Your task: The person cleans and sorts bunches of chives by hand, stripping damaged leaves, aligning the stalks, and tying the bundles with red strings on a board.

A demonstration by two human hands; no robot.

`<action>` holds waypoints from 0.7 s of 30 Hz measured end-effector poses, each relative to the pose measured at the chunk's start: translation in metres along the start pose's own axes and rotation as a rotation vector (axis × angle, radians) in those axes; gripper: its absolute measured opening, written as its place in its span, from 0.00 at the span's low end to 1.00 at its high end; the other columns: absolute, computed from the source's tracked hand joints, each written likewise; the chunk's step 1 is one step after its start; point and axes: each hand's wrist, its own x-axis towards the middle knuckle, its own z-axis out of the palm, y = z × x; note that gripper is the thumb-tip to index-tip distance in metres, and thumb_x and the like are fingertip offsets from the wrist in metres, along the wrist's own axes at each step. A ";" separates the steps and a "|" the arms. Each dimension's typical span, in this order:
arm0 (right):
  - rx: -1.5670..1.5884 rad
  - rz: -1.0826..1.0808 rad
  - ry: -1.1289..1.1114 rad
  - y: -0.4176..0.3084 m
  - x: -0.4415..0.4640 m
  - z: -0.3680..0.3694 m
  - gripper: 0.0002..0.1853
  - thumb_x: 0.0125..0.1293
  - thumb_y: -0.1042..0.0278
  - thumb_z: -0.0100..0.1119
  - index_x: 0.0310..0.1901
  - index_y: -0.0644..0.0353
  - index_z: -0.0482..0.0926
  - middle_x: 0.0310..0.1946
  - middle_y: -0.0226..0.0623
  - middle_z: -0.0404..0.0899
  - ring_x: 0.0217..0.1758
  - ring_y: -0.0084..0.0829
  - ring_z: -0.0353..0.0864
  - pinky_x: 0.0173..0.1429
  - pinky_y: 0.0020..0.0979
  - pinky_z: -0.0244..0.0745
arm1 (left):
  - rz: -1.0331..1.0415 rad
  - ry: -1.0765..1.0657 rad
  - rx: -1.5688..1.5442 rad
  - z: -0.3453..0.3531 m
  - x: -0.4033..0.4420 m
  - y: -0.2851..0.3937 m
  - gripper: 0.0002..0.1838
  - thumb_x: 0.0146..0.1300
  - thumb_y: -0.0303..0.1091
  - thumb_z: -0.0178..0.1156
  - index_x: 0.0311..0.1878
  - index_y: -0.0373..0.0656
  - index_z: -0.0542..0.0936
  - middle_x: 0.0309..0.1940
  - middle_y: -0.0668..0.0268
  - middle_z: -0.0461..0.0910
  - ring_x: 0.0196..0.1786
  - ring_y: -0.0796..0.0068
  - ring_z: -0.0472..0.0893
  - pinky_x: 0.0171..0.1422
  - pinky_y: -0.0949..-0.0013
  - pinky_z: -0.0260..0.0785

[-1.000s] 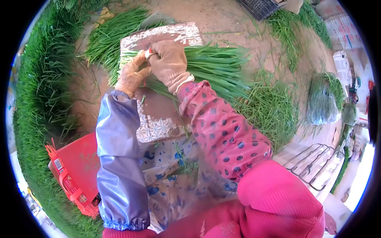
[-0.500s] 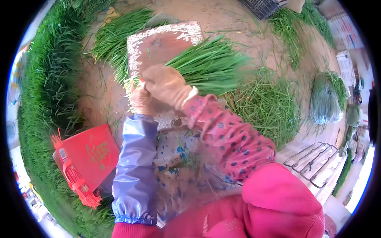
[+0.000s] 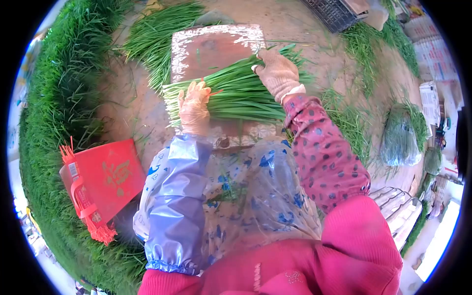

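So the bunch of long green stalks (image 3: 238, 94) is lying crosswise on this brown board with a white patterned border (image 3: 211, 51), pale ends off to the left, leafy tips out to the right. The left hand (image 3: 194, 109), in a thin, tan-looking glove, is right on the pale-end part, coming in from the near side with its fingers bent over the top. They look a bit spread, but I honestly can't tell if they're clamped on the stalks. A thin red tie (image 3: 216, 92) is poking out on the bunch just right of those fingertips.

The right hand (image 3: 279, 73), in a knit work glove, is over at the leafy part, on the far side of the bunch. Thumb and fingers point left, with a small gap showing between them; can't tell if it's gripping any leaves. Most of the bunch's middle is lying between the two hands, which are well apart.

Just past the board's left edge there's another heap of greens (image 3: 160, 32), and more loose greens (image 3: 351, 120) are lying on the floor to the right. Near the left sleeve there's a red box (image 3: 115, 169) with red fringed ties (image 3: 81, 194) along its side.
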 end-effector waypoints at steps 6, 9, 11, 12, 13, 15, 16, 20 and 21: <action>-0.056 -0.077 -0.143 -0.002 0.007 -0.005 0.12 0.61 0.58 0.59 0.38 0.57 0.83 0.44 0.43 0.81 0.46 0.47 0.81 0.50 0.43 0.76 | 0.052 -0.028 0.042 -0.005 0.002 0.005 0.11 0.57 0.27 0.63 0.44 0.51 0.82 0.56 0.64 0.79 0.63 0.64 0.74 0.69 0.53 0.58; -0.107 -0.251 -0.094 -0.001 0.003 -0.001 0.13 0.61 0.56 0.59 0.39 0.56 0.83 0.46 0.40 0.82 0.47 0.44 0.82 0.53 0.39 0.77 | 0.054 -0.027 0.049 -0.002 0.001 0.002 0.11 0.57 0.28 0.62 0.44 0.50 0.82 0.56 0.63 0.80 0.63 0.63 0.74 0.69 0.53 0.58; 0.462 -0.426 -0.026 -0.017 -0.003 0.005 0.15 0.62 0.54 0.60 0.40 0.58 0.83 0.48 0.36 0.83 0.49 0.39 0.83 0.56 0.36 0.77 | 0.047 -0.048 0.062 -0.003 0.001 0.003 0.11 0.57 0.27 0.62 0.44 0.50 0.82 0.56 0.63 0.80 0.64 0.61 0.74 0.69 0.52 0.58; 0.632 -0.304 -0.125 -0.034 -0.001 0.009 0.16 0.63 0.55 0.60 0.40 0.61 0.82 0.49 0.35 0.83 0.48 0.34 0.83 0.57 0.32 0.76 | 0.059 -0.035 0.062 -0.002 0.000 0.001 0.11 0.56 0.28 0.62 0.44 0.49 0.82 0.56 0.61 0.79 0.64 0.60 0.74 0.69 0.52 0.58; 0.761 -0.178 -0.225 -0.051 -0.002 0.012 0.14 0.65 0.58 0.58 0.41 0.61 0.82 0.46 0.35 0.83 0.48 0.33 0.83 0.57 0.33 0.76 | 0.072 -0.022 0.061 -0.001 0.001 0.001 0.12 0.56 0.28 0.62 0.44 0.49 0.82 0.56 0.60 0.79 0.64 0.58 0.74 0.69 0.51 0.58; 1.231 0.098 -0.321 -0.082 0.000 0.037 0.11 0.67 0.61 0.56 0.40 0.61 0.82 0.40 0.36 0.84 0.45 0.31 0.83 0.54 0.33 0.77 | 0.081 -0.054 0.084 -0.007 0.004 0.003 0.12 0.55 0.28 0.62 0.44 0.48 0.82 0.56 0.59 0.79 0.63 0.56 0.73 0.69 0.51 0.58; 1.572 0.258 -0.306 -0.091 0.001 0.063 0.11 0.68 0.62 0.55 0.39 0.61 0.82 0.38 0.37 0.84 0.43 0.30 0.83 0.51 0.32 0.78 | 0.087 -0.093 0.103 -0.008 0.004 0.003 0.12 0.55 0.28 0.62 0.44 0.47 0.82 0.55 0.57 0.79 0.63 0.55 0.73 0.69 0.50 0.58; 2.096 0.245 -0.056 -0.117 0.004 0.114 0.04 0.66 0.73 0.52 0.35 0.62 0.76 0.29 0.41 0.75 0.33 0.34 0.77 0.40 0.37 0.78 | 0.022 -0.180 -0.191 -0.015 0.012 0.010 0.14 0.56 0.30 0.60 0.48 0.46 0.79 0.55 0.57 0.78 0.63 0.56 0.73 0.68 0.49 0.58; 2.198 0.202 -0.133 -0.118 0.007 0.088 0.05 0.66 0.73 0.52 0.34 0.62 0.75 0.30 0.41 0.75 0.33 0.35 0.77 0.40 0.37 0.78 | 0.023 -0.189 -0.202 -0.008 0.009 0.004 0.14 0.56 0.30 0.60 0.48 0.46 0.79 0.55 0.57 0.78 0.63 0.56 0.73 0.68 0.49 0.58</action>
